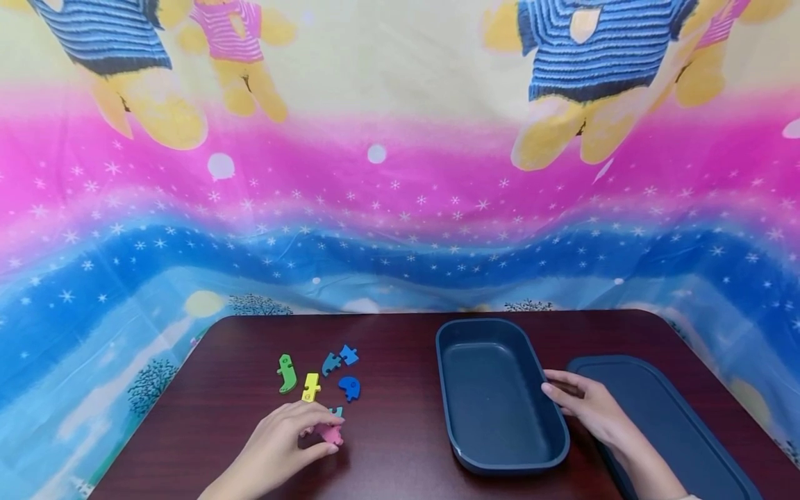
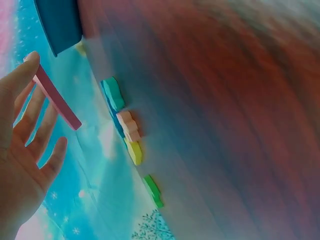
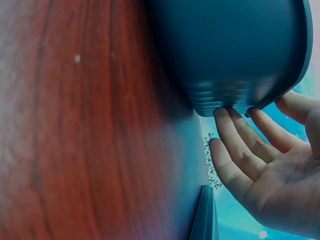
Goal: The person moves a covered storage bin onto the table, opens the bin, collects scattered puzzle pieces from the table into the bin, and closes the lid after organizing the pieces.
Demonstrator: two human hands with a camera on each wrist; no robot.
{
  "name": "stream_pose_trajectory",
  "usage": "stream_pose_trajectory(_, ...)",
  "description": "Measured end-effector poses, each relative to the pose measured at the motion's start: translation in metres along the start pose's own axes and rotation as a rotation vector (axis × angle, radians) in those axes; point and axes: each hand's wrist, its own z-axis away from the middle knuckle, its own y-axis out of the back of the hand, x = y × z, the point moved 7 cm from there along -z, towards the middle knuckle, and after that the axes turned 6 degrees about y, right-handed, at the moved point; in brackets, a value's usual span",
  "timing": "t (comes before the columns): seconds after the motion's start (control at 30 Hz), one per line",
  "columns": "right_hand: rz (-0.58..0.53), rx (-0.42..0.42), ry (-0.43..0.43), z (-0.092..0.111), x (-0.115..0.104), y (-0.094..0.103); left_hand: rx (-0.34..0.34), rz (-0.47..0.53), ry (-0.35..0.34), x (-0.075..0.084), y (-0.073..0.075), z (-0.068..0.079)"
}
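Note:
My left hand (image 1: 284, 441) pinches a pink puzzle piece (image 1: 331, 434) between thumb and fingers; in the left wrist view this pink piece (image 2: 57, 100) appears edge-on, raised off the table. Just beyond the hand lie a yellow puzzle piece (image 1: 310, 386) and a teal piece (image 1: 336, 412), partly covered by the fingers. A peach piece (image 2: 128, 126) shows only in the left wrist view. My right hand (image 1: 594, 406) holds the right long side of a dark blue rectangular container (image 1: 494, 462), thumb at its rim and fingertips against the outer wall (image 3: 225, 60). No pieces show inside the container.
A green puzzle piece (image 1: 286, 373) and blue pieces (image 1: 350, 388) lie farther back on the left. The flat dark blue lid (image 1: 662, 417) lies right of the container, under the right forearm. A printed cloth (image 1: 400, 208) hangs behind the dark wooden table (image 1: 387, 347).

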Motion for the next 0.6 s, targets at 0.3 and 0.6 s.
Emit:
stream_pose_trajectory(0.3,0.004,0.002,0.003,0.000,-0.001,0.000,0.024,0.029,-0.081,0.015,-0.004,-0.010)
stream_pose_trajectory(0.6,0.006,0.003,0.005,0.000,0.000,0.000,-0.021,0.061,-0.075,0.022,-0.015,-0.017)
